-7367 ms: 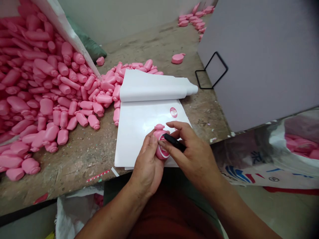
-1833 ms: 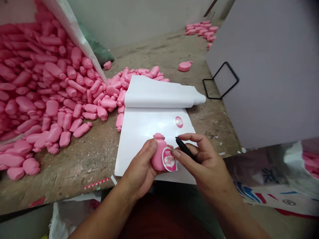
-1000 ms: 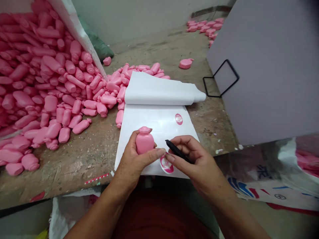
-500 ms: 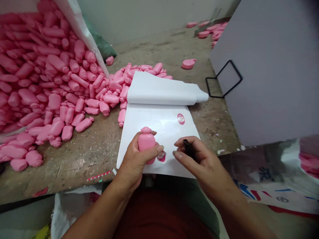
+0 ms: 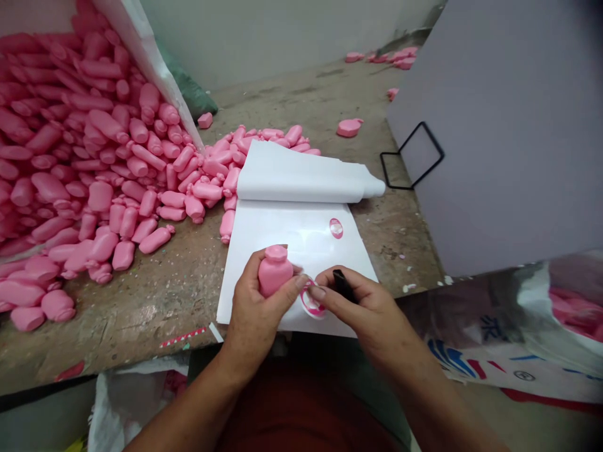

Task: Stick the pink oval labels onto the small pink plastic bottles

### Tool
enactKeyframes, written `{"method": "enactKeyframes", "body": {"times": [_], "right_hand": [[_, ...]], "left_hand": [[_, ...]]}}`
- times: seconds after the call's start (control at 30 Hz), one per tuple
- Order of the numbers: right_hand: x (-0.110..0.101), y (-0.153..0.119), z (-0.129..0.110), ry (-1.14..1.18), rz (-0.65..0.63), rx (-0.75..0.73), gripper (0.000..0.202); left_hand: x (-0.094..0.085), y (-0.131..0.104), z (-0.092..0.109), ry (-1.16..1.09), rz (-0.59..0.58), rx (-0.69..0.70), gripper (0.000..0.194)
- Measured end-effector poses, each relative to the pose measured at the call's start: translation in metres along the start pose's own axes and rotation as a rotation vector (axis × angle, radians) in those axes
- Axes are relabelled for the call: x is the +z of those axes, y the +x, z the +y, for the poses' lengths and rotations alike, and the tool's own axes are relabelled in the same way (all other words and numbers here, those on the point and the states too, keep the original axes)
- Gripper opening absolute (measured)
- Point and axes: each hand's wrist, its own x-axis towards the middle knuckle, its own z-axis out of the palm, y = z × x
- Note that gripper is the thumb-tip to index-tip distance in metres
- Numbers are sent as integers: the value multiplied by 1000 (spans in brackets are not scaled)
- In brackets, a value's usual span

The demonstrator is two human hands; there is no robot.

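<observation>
My left hand point(image 5: 257, 307) is wrapped round a small pink plastic bottle point(image 5: 275, 273), its neck pointing up and tilted toward me. An oval pink-and-white sticker point(image 5: 311, 304) sits between my two hands, by the tip of my left thumb. Thumb and forefinger of my right hand point(image 5: 355, 298) meet at the sticker's upper right edge. Curled fingers of that hand also hold a small black tool point(image 5: 345, 285), mostly hidden. Beneath both hands lies a white backing sheet point(image 5: 287, 220), its far end folded over, with another oval sticker point(image 5: 336, 228) on it.
Many pink bottles point(image 5: 101, 194) spill from a white-walled container point(image 5: 164, 75) on the left across the worn table point(image 5: 188, 289). One bottle point(image 5: 349, 127) lies farther back. A grey panel point(image 5: 494, 138) with a black wire bracket point(image 5: 412, 157) stands at right, above a printed sack point(image 5: 494, 333).
My right hand has moved left, its fingertips now at the sticker. The bottle has tilted, its neck toward me. More of the sticker's face shows. The whole view has shifted slightly.
</observation>
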Motion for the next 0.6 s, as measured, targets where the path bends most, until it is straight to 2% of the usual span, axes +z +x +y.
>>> {"method": "enactKeyframes", "body": {"times": [0.1, 0.2, 0.27, 0.4, 0.6], "right_hand": [[1, 1, 5, 107, 53, -29, 26], [2, 2, 7, 148, 73, -39, 25], [2, 2, 8, 171, 66, -9, 26], [3, 2, 6, 285, 71, 103, 34], [5, 0, 4, 538, 22, 235, 42]], "left_hand": [[-3, 0, -4, -83, 28, -32, 42], [0, -1, -7, -260, -75, -211, 54], [3, -4, -7, -285, -103, -272, 59], [7, -9, -8, -213, -122, -272, 58], [1, -8, -10, -178, -215, -245, 59]]}}
